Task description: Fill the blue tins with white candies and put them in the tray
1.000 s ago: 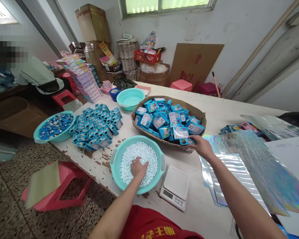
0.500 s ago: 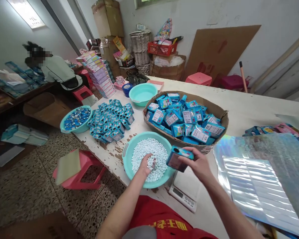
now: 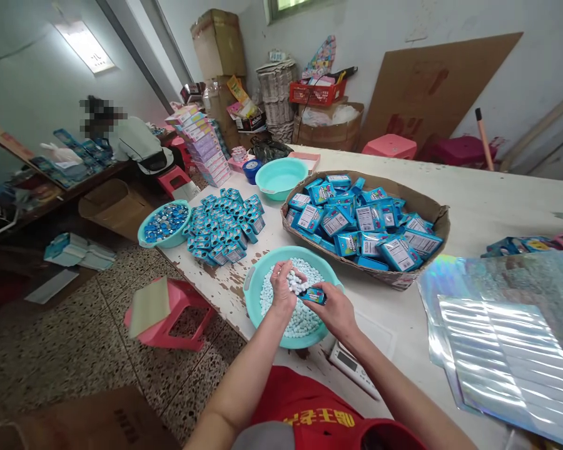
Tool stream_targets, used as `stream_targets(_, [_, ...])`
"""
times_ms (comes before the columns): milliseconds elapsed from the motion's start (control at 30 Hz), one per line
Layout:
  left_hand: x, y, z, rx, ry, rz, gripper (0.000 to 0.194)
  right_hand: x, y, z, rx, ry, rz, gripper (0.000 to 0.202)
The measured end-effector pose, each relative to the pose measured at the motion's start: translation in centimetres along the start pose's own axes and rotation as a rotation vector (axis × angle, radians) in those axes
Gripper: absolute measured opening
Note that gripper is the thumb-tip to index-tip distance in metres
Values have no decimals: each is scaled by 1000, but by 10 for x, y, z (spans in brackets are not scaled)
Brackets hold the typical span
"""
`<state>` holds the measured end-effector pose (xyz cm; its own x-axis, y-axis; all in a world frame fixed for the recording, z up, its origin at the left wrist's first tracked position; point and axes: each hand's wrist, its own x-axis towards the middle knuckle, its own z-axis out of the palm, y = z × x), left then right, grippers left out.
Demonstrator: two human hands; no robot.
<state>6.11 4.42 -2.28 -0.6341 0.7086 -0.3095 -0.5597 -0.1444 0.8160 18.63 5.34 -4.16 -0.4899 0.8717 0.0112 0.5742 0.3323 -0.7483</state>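
The small blue box (image 3: 315,295) is sitting just below the frame's center, above the basin (image 3: 288,341). The right hand (image 3: 336,307) is grasping it; the left hand (image 3: 283,289) is cupping white pieces (image 3: 298,283) with curled fingers beside its left end. Work on this box is apparently going on midway — whether pieces are inside is not showing. Many boxes (image 3: 366,219) are lying in the carton (image 3: 394,279) right of center; a cluster of boxes (image 3: 220,226) is standing left of center on the tabletop (image 3: 460,178), holes showing. The held box's labelled face is running left to right, pointing leftward at the handful — fingers are hiding the rest, leaving its full long axis unclear.
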Motion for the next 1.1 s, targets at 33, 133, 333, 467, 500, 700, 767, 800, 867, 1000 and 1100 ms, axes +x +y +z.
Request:
stream_targets(33, [0, 0, 0, 16, 9, 4, 31, 1, -2, 0, -7, -11, -3, 31])
stream_targets(133, [0, 2, 1, 42, 27, 21, 30, 3, -5, -2, -7, -17, -11, 30])
stream_targets(333, [-1, 11, 8, 88, 29, 46, 33, 6, -10, -2, 45, 19, -21, 28])
stream_targets(467, [-2, 15, 10, 125, 23, 76, 34, 7, -14, -5, 82, 49, -31, 27])
stream_targets(500, [-3, 16, 11, 124, 12, 72, 34, 7, -15, -7, 86, 52, -27, 27])
stream_targets(700, [-5, 16, 16, 132, -14, 99, 33, 8, -16, -10, 126, 52, -19, 25])
stream_targets(767, [-6, 16, 16, 167, -26, 108, 31, 9, -15, -9, 152, 64, -11, 25])
stream_targets(800, [-7, 16, 15, 191, -29, 123, 31, 9, -15, -9, 163, 69, -9, 25])
stream_targets(867, [-7, 17, 14, 233, -29, 157, 32, 10, -15, -9, 184, 66, 4, 27])
stream_targets(1000, [-9, 18, 13, 260, -30, 178, 34, 9, -17, -10, 209, 63, 14, 27])
stream_targets(1100, [-10, 18, 15, 229, -31, 165, 31, 7, -18, -10, 226, 78, 14, 26])
